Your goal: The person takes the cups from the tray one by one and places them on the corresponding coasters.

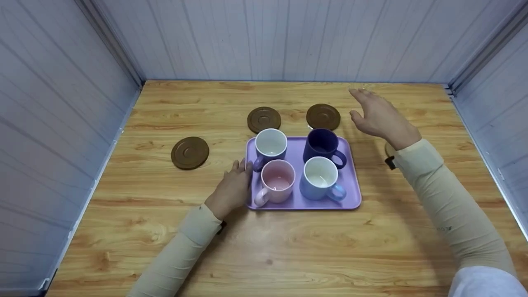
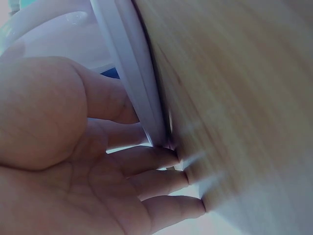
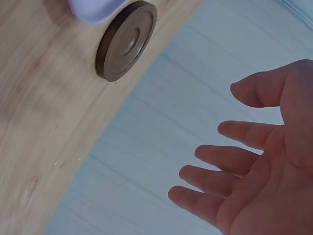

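On a lilac tray (image 1: 295, 203) stand a white-lined mug with a purple handle (image 1: 271, 144), a dark purple mug (image 1: 315, 153), a pink mug (image 1: 278, 185) and a light blue mug (image 1: 313, 190). My left hand (image 1: 233, 187) rests against the tray's left edge. In the left wrist view its fingers (image 2: 156, 183) are fairly straight, with several tips on the tabletop beside the rim. My right hand (image 1: 381, 117) is raised to the right of the tray, holding nothing. Its fingers (image 3: 215, 181) are spread and relaxed in the right wrist view.
Brown round coasters lie on the wooden table (image 1: 288, 255): one at left (image 1: 190, 153), one behind the tray (image 1: 264, 119) and one at back right (image 1: 323, 116). Another coaster (image 1: 389, 149) is partly hidden under the right wrist. Pale panel walls (image 1: 264, 41) enclose the back and sides.
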`<action>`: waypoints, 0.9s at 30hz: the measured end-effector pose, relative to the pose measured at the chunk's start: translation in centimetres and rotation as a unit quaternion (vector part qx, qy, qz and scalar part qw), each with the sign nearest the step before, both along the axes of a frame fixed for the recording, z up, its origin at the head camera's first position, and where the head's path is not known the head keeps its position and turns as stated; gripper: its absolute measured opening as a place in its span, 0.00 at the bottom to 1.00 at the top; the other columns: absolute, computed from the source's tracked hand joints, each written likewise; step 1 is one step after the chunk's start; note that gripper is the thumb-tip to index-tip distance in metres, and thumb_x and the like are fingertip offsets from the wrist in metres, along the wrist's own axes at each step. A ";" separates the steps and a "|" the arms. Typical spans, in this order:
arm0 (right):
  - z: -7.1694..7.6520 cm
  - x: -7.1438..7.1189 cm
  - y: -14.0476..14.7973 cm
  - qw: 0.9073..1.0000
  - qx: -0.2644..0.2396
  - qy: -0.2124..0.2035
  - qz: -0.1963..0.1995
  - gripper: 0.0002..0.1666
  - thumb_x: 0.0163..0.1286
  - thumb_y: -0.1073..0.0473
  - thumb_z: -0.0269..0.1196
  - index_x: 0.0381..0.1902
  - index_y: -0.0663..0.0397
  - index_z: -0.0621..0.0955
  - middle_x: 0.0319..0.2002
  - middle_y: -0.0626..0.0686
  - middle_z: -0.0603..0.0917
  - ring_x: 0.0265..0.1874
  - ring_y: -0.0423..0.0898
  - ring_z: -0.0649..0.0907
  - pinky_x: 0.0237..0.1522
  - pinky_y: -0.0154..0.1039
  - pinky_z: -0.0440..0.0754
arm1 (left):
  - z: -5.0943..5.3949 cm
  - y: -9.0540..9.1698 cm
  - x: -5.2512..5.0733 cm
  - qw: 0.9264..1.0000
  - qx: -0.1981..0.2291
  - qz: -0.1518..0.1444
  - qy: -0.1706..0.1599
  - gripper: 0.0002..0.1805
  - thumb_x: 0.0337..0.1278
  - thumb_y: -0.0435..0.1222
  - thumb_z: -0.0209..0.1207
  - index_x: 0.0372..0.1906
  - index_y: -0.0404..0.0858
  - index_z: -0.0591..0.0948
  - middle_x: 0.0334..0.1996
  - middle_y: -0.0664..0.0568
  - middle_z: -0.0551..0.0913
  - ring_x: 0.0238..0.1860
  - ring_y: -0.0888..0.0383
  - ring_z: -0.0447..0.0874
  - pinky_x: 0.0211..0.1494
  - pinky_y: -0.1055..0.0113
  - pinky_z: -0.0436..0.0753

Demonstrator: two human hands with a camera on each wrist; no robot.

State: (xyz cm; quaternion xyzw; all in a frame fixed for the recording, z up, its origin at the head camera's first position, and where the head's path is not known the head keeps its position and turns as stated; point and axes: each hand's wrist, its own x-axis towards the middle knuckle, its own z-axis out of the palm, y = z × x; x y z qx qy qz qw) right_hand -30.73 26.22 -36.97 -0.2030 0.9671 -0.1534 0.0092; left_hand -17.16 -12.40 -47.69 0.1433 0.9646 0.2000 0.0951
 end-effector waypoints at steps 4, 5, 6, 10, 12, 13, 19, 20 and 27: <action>-0.8 1.7 0.6 1.000 -0.009 0.014 -0.003 0.39 0.77 0.56 0.54 0.81 0.63 0.59 0.76 0.72 0.64 0.74 0.72 0.64 0.74 0.67 0.61 | 0.0 0.2 0.1 1.000 -0.002 0.001 -0.006 0.34 0.78 0.42 0.51 0.78 0.27 0.62 0.79 0.30 0.57 0.78 0.28 0.52 0.71 0.26 0.60; -1.1 2.1 0.7 1.000 -0.011 0.019 -0.004 0.39 0.76 0.57 0.54 0.80 0.63 0.59 0.75 0.72 0.65 0.74 0.72 0.65 0.74 0.67 0.61 | 0.0 0.2 0.1 1.000 -0.001 0.000 -0.005 0.34 0.78 0.42 0.51 0.78 0.27 0.62 0.79 0.30 0.57 0.78 0.28 0.53 0.71 0.26 0.60; -1.4 2.5 0.8 1.000 -0.011 0.023 -0.006 0.39 0.76 0.57 0.54 0.80 0.64 0.60 0.75 0.73 0.65 0.73 0.73 0.65 0.74 0.67 0.61 | 0.0 0.3 0.1 1.000 -0.001 0.001 -0.004 0.33 0.78 0.40 0.51 0.78 0.27 0.62 0.78 0.30 0.58 0.78 0.28 0.53 0.71 0.26 0.60; -2.8 4.1 1.0 0.999 -0.007 0.034 -0.010 0.39 0.75 0.58 0.56 0.79 0.65 0.62 0.73 0.74 0.67 0.72 0.73 0.67 0.72 0.67 0.63 | 0.1 0.3 0.1 1.000 -0.003 -0.002 -0.003 0.30 0.75 0.31 0.48 0.77 0.27 0.62 0.78 0.29 0.58 0.78 0.28 0.53 0.71 0.26 0.60; -3.3 4.9 0.9 0.999 -0.006 0.034 -0.011 0.39 0.75 0.57 0.56 0.79 0.65 0.61 0.73 0.74 0.67 0.72 0.72 0.68 0.71 0.67 0.65 | 0.1 0.2 0.1 1.000 -0.006 -0.001 -0.003 0.30 0.73 0.28 0.47 0.78 0.27 0.62 0.78 0.29 0.58 0.78 0.28 0.53 0.71 0.26 0.60; -3.6 5.2 0.9 0.999 -0.008 0.033 -0.011 0.39 0.75 0.58 0.56 0.80 0.65 0.61 0.73 0.73 0.68 0.71 0.72 0.69 0.71 0.67 0.67 | 0.1 0.2 0.1 1.000 -0.005 -0.001 -0.003 0.30 0.73 0.28 0.47 0.77 0.26 0.62 0.78 0.29 0.58 0.78 0.28 0.53 0.71 0.26 0.60; -5.4 7.0 0.6 0.998 -0.015 0.057 -0.009 0.40 0.73 0.61 0.59 0.78 0.68 0.61 0.72 0.73 0.70 0.68 0.72 0.73 0.67 0.67 0.71 | 0.0 0.2 -0.1 1.000 -0.001 0.002 -0.001 0.31 0.76 0.34 0.50 0.77 0.26 0.62 0.78 0.30 0.57 0.78 0.28 0.53 0.71 0.25 0.60; -5.7 7.4 0.7 0.998 -0.013 0.062 -0.008 0.39 0.73 0.61 0.59 0.78 0.69 0.62 0.71 0.74 0.70 0.67 0.72 0.74 0.67 0.67 0.71 | -0.1 0.2 -0.1 1.000 0.000 0.001 -0.002 0.31 0.77 0.35 0.50 0.78 0.27 0.62 0.78 0.30 0.57 0.78 0.28 0.53 0.71 0.25 0.60; -7.6 9.6 1.1 0.998 -0.016 0.062 -0.003 0.35 0.76 0.61 0.57 0.75 0.73 0.65 0.68 0.77 0.72 0.67 0.73 0.74 0.67 0.67 0.71 | -0.1 0.2 -0.1 1.000 -0.001 0.000 0.000 0.30 0.76 0.33 0.48 0.77 0.26 0.63 0.78 0.29 0.58 0.78 0.27 0.53 0.70 0.25 0.61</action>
